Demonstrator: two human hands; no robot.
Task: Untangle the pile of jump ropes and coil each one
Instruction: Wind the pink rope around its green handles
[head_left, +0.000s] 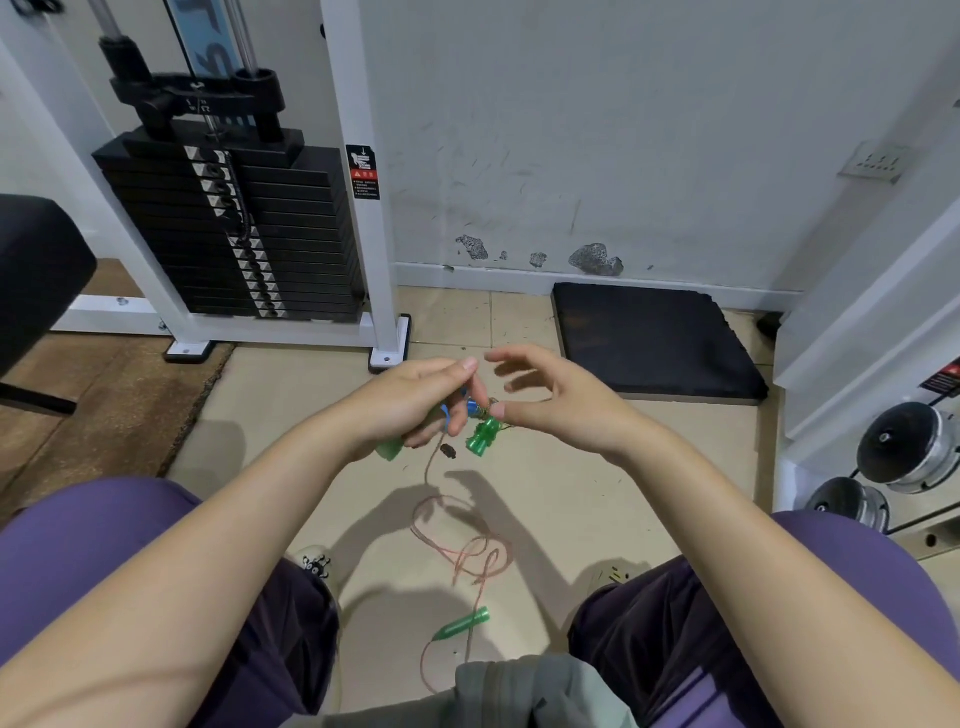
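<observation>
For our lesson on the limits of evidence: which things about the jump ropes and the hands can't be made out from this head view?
- What the left hand grips: its curled fingers cover all but green and blue plastic bits.
- The small knot by the translucent green plastic handle: too small, blurred.
- The thin pinkish cord: its lower end passes under the grey cloth.
- How many ropes: cannot tell.
</observation>
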